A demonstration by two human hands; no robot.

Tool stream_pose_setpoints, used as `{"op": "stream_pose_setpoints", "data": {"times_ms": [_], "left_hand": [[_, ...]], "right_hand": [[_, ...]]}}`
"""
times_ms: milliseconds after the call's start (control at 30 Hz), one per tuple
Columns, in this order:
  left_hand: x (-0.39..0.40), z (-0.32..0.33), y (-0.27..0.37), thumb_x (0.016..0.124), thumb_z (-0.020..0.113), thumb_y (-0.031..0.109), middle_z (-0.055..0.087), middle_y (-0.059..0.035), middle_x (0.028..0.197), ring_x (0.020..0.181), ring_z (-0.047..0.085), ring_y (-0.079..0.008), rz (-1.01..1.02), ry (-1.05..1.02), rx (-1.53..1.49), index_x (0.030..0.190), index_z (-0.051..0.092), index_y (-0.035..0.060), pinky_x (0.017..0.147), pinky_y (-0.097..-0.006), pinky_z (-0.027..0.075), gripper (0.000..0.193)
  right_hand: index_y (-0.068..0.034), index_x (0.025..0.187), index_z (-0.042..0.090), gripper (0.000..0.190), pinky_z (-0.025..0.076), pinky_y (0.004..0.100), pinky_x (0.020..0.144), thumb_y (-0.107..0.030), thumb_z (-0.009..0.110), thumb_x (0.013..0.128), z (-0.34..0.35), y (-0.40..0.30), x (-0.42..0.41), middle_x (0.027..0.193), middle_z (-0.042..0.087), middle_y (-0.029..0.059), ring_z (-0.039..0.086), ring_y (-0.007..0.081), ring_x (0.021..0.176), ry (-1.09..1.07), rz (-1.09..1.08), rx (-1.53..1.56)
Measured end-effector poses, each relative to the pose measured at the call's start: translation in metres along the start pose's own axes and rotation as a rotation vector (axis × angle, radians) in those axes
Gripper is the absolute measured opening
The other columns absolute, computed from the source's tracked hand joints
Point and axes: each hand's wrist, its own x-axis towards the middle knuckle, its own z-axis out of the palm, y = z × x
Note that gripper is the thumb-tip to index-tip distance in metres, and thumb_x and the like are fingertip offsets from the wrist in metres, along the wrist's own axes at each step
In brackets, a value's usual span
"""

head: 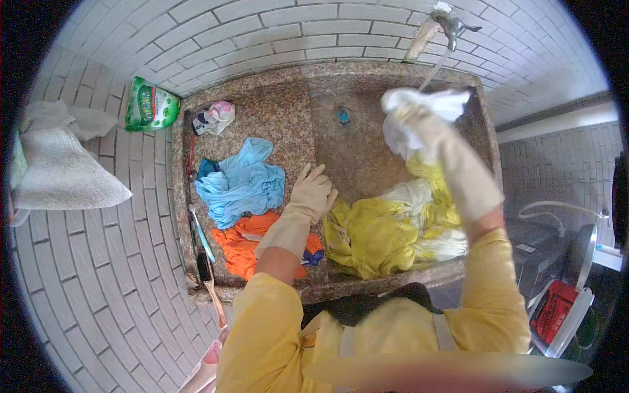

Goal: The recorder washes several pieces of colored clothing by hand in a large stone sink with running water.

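Note:
Both my hands wear cream rubber gloves. My right hand [421, 120], blurred, grips a white cloth [444, 104] at the right of a stone sink basin [354, 159]. Water runs from the metal tap [449, 30] onto or just behind that cloth. My left hand [313, 189] rests palm down, holding nothing, at the edge between the basin and the raised stone slab [275, 110]. Below the basin's middle lies a wet yellow-and-white garment [376, 236]. Left of my left hand are a crumpled light blue garment [245, 184] and an orange garment [241, 248], partly hidden under my forearm.
A blue drain piece [343, 116] sits in the basin floor. Bunched socks [216, 118] and a green detergent bag [151, 106] are at the back left. A toothbrush [202, 235] and a wooden-handled brush [214, 299] lie along the left rim. A pale towel [71, 169] hangs left.

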Motion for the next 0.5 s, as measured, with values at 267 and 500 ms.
{"op": "stream_pose_setpoints", "data": {"times_ms": [267,500], "left_hand": [[-0.002,-0.009,0.002,0.091,0.069,0.03,0.072,-0.0038,0.113,0.134,0.056,-0.027,-0.023,-0.018,-0.016,0.099,0.075,0.0114,0.122,-0.051,0.031,0.021],[0.013,0.002,0.007,0.092,0.067,0.031,0.072,-0.0059,0.11,0.134,0.054,-0.0272,0.009,0.039,-0.072,0.095,0.074,0.0107,0.123,-0.051,0.028,0.022]], "right_hand": [[-0.022,0.159,0.037,0.07,0.035,0.0391,0.121,-0.048,0.059,0.098,0.197,0.066,-0.012,0.164,0.038,0.015,0.035,0.0304,0.152,-0.229,-0.042,-0.734],[-0.022,0.158,0.039,0.072,0.027,0.0606,0.121,-0.049,0.061,0.096,0.143,0.212,0.05,0.165,0.036,0.0108,0.035,0.0294,0.151,-0.178,0.296,-0.51]]}}
